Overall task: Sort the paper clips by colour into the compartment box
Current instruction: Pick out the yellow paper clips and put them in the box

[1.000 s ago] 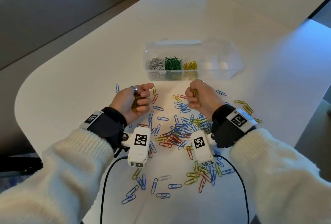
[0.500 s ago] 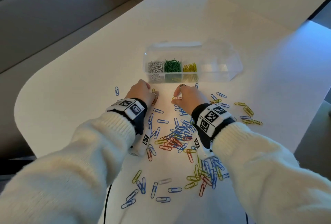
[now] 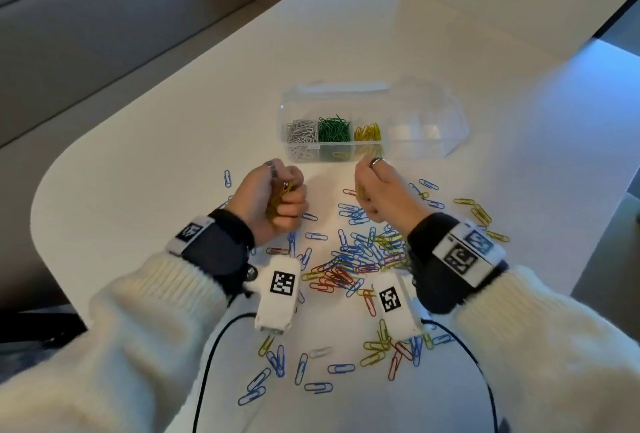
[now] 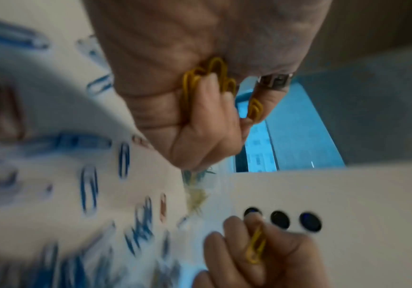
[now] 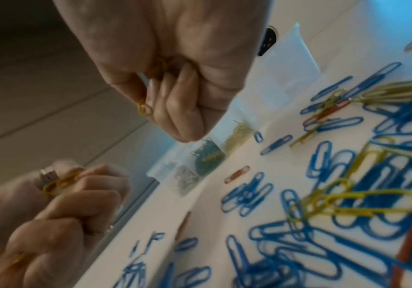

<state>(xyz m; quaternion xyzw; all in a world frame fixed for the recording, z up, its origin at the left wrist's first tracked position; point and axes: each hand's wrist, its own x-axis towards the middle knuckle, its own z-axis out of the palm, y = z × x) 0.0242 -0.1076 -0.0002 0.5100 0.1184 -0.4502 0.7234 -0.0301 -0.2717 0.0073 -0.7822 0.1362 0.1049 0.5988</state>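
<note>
Two fists of yellow paper clips, raised just short of the compartment box.

The left hand (image 3: 277,200) has its fingers curled tight round a bunch of yellow clips (image 4: 207,78); the right hand (image 3: 384,195) grips its own yellow clips (image 5: 145,109) the same way. Both hover above the white table (image 3: 145,162), just before the clear compartment box (image 3: 415,155), where white, green and yellow clips fill three compartments side by side. Loose clips (image 3: 360,256), mostly blue with some red and yellow, lie scattered between the wrists.

left hand (image 4: 200,109) fisted round yellow clips (image 4: 207,78); right hand (image 4: 268,259) pinches another yellow clip (image 4: 256,247)
</note>
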